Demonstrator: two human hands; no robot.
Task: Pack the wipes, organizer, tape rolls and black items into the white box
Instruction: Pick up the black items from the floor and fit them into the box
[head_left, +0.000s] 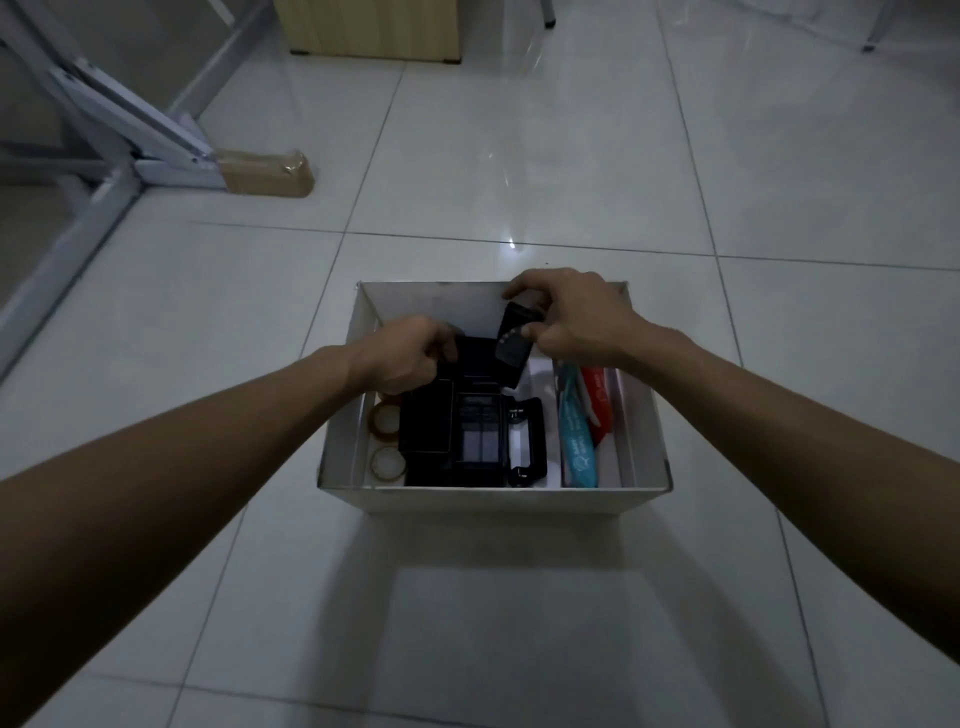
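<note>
The white box (493, 499) stands open on the tiled floor. Inside, a black organizer (467, 441) fills the middle, tape rolls (387, 460) lie along the left wall, and teal wipes (577, 447) and a red pack (597, 395) stand at the right. My right hand (576, 319) holds a small black item (513, 345) tilted above the box's far part. My left hand (405, 353) grips another black item (475, 353) just beside it, over the organizer's far end.
A taped brown parcel (267, 171) lies on the floor at the far left beside a white metal frame (130, 119). A wooden cabinet (369, 26) stands at the far middle. Glossy tiles surround the box.
</note>
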